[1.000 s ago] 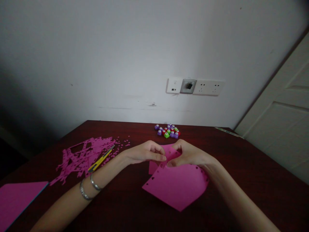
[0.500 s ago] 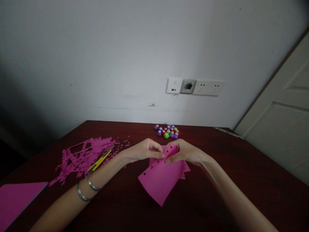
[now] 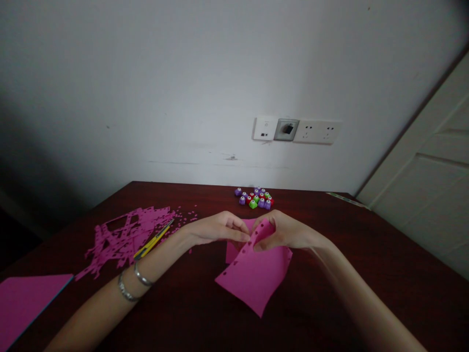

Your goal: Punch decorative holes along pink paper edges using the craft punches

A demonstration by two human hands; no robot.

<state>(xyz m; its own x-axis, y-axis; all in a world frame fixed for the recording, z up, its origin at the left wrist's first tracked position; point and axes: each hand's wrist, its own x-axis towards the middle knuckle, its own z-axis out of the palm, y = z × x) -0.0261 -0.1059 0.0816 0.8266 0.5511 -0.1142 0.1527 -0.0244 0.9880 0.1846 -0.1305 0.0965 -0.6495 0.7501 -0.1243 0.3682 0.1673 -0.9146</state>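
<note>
A pink paper sheet [image 3: 256,278] with a row of small punched holes along its upper left edge is held up over the dark table. My left hand [image 3: 225,229] pinches that edge between thumb and fingers. On the other side, my right hand [image 3: 284,231] grips the sheet near its top, the thumb in front and the paper curling against the fingers. Behind the sheet, more pink paper [image 3: 231,252] shows in part. Beyond my hands, several small purple, red and green pieces [image 3: 252,204] with white tops sit in a cluster.
Pink cut-out strips [image 3: 120,239] and small scraps lie on the left, a yellow cutter [image 3: 154,240] beside them. A pink pad [image 3: 29,303] is at the front left. A thin strip [image 3: 348,200] lies at the back right corner. The wall borders the table's back edge [image 3: 190,185].
The held sheet has turned, its lower corner swinging to the right. Its right part now spreads over the paper behind. Both hands keep their grip almost in place.
</note>
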